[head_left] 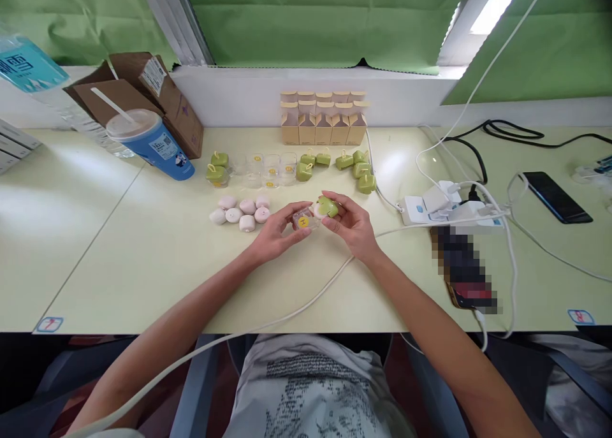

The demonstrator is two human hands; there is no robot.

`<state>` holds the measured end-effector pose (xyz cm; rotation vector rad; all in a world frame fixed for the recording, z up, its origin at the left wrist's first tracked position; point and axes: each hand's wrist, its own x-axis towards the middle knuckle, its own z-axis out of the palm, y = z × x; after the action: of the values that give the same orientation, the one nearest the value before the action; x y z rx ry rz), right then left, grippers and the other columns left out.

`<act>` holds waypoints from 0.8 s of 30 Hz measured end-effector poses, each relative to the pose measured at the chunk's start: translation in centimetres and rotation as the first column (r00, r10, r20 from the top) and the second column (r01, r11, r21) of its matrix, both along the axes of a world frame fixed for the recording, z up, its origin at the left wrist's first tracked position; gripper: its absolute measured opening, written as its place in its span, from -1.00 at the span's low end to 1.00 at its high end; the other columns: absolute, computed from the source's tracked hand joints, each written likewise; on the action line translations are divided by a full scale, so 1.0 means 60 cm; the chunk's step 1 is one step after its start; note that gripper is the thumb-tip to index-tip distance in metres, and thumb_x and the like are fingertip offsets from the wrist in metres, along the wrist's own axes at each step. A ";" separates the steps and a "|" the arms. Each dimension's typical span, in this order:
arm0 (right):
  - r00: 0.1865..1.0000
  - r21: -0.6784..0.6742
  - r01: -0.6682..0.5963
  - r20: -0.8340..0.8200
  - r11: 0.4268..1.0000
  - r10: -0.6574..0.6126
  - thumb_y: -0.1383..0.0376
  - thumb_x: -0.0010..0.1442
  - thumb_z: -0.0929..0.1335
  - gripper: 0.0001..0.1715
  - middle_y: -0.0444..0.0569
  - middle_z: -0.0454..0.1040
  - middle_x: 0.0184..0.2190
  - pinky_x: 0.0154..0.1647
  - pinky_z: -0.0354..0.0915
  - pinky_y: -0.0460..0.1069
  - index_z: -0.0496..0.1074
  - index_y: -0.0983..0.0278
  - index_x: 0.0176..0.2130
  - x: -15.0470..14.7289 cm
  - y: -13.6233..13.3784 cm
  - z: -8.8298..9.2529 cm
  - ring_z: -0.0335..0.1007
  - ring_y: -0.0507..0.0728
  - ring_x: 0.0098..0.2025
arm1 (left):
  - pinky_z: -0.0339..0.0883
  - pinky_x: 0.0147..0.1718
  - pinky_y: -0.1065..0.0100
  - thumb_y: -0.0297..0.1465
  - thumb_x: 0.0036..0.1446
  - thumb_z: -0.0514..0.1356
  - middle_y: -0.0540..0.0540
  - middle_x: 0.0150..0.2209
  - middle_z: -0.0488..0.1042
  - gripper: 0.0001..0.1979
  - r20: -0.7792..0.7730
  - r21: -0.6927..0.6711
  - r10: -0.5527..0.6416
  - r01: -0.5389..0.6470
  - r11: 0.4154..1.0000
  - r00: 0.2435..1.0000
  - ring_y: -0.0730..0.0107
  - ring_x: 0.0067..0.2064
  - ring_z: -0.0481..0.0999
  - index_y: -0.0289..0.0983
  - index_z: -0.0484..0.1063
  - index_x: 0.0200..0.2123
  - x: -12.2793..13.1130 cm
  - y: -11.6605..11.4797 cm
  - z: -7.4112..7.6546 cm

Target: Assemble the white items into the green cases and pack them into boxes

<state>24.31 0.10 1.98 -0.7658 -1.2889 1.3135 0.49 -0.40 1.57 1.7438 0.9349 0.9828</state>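
My left hand (278, 233) grips a small clear plastic cup (304, 220) with a yellow round sticker, tilted on its side. In my right hand (352, 226) is a green cap (327, 206) with a pale pinkish-white puff at its inner side, facing the cup's mouth. Both are held close together above the table. Left of my hands lie several pale pink rounded puffs (247, 223). Behind them stand several clear cups (271, 165) with yellow stickers. Green caps with loops (362, 169) lie to the right of the cups, and a capped cup (218, 175) stands at their left end.
A row of open small cardboard boxes (323, 131) stands by the wall. At left are a blue drink cup (165, 148), a brown carton (184, 116) and a water bottle (33, 65). Right are a power strip (415, 211), phones (557, 197) and cables; a white cable (315, 298) crosses below my hands.
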 end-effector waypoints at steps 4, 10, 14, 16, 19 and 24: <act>0.992 0.108 0.031 0.117 0.994 -0.043 -0.06 0.12 0.74 -0.37 -0.01 0.61 0.04 0.19 0.55 0.15 0.72 0.04 0.11 0.002 0.000 0.004 0.55 0.21 0.01 | 0.61 0.16 -0.01 0.12 0.36 0.41 -0.24 0.25 0.65 -0.32 0.027 -0.026 -0.001 0.001 1.000 1.000 -0.04 0.21 0.66 -0.10 0.54 0.38 -0.001 0.002 -0.002; 0.994 0.137 0.024 0.101 0.990 -0.038 -0.05 -0.02 0.79 -0.32 -0.03 0.53 0.00 -0.03 0.56 0.08 0.73 0.04 0.04 0.003 0.000 0.002 0.52 0.17 -0.07 | 0.57 0.24 -0.04 0.07 0.36 0.43 -0.23 0.24 0.64 -0.34 0.058 -0.017 -0.006 0.007 1.000 0.998 -0.06 0.27 0.63 -0.07 0.54 0.39 -0.002 0.001 -0.005; 0.989 0.157 -0.017 0.146 0.987 -0.006 -0.11 0.18 0.70 -0.40 0.02 0.52 0.05 0.07 0.58 0.10 0.71 0.04 0.11 0.003 -0.004 0.005 0.54 0.21 0.03 | 0.58 0.19 -0.02 0.09 0.35 0.43 -0.24 0.27 0.63 -0.33 0.040 0.021 0.023 -0.024 0.999 0.999 -0.08 0.28 0.62 -0.08 0.56 0.38 -0.004 0.003 -0.003; 0.987 0.166 -0.027 0.162 0.986 0.000 -0.10 0.31 0.64 -0.48 0.03 0.53 0.10 0.15 0.56 0.12 0.69 0.04 0.14 0.004 -0.005 0.006 0.56 0.20 0.06 | 0.57 0.15 0.03 0.07 0.34 0.45 -0.24 0.28 0.62 -0.35 0.032 0.060 0.048 -0.049 0.997 0.998 -0.05 0.26 0.61 -0.07 0.56 0.37 -0.004 0.003 0.000; 0.987 0.165 -0.037 0.158 0.986 0.011 -0.05 0.35 0.62 -0.52 0.01 0.52 0.12 0.18 0.56 0.11 0.66 0.03 0.16 0.004 -0.005 0.003 0.59 0.19 0.08 | 0.55 0.06 0.12 -0.04 0.35 0.47 -0.21 0.23 0.62 -0.41 0.014 0.134 0.061 -0.062 0.989 0.998 0.04 0.20 0.59 -0.06 0.58 0.36 -0.003 0.001 0.004; 0.989 0.167 -0.018 0.145 0.986 -0.007 -0.09 0.25 0.67 -0.42 -0.03 0.54 0.05 0.02 0.60 0.08 0.65 0.06 0.12 0.002 0.000 -0.010 0.60 0.13 -0.08 | 0.53 0.02 0.22 -0.15 0.37 0.48 -0.22 0.18 0.63 -0.43 0.009 0.185 0.040 -0.041 0.982 0.999 0.12 0.18 0.59 -0.08 0.57 0.38 -0.001 0.000 0.003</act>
<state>24.43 0.08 1.40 -0.7499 -1.4978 1.1535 0.41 -0.38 1.73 1.8817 0.9017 1.1308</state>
